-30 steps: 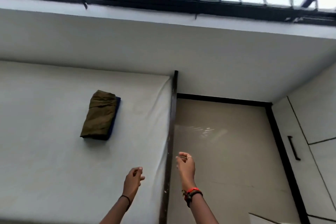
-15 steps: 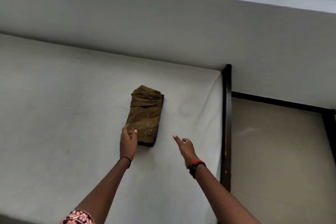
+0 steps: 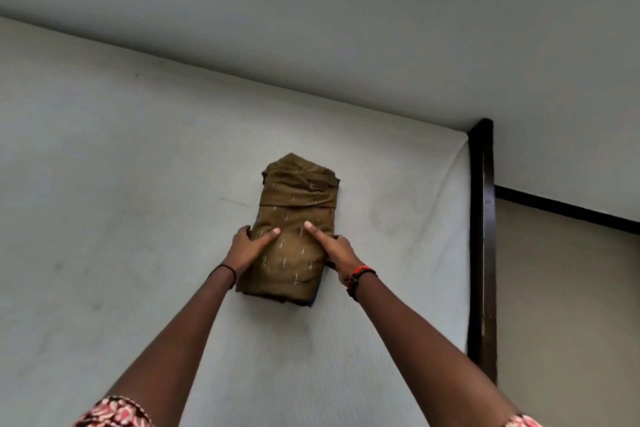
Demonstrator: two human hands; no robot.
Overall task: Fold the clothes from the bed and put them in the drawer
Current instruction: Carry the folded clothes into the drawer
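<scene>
Blue layer mostly hidden under folded clothes

- The left arm and right arm reach forward, bare below patterned sleeves, and draw closer toward the hands.
- The left hand grips the left side of the folded clothes, thumb on top, fingers curled round the edge.
- The right hand grips the right side, one digit straight on top.
- The left wrist wears a thin black band; the right wears red and black bands.
</scene>
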